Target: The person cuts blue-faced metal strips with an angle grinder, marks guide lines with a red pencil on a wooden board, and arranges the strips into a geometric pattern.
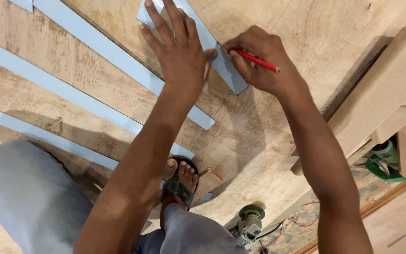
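Observation:
My left hand (177, 44) lies flat, fingers spread, pressing a short light-blue strip (231, 75) onto a large plywood sheet (269, 122). My right hand (259, 59) grips a red pencil (254, 60), its tip touching the strip's edge next to my left thumb. The strip runs diagonally from the top centre down to the right, and my left hand covers its middle part.
Several long light-blue strips (71, 91) lie side by side on the plywood at the left. My sandalled foot (180, 181) rests on the sheet beside a small wood block (210, 181). A fibreboard piece (386, 89) leans at the right, above a green power tool (384, 162). Another tool (250, 221) with wires sits below.

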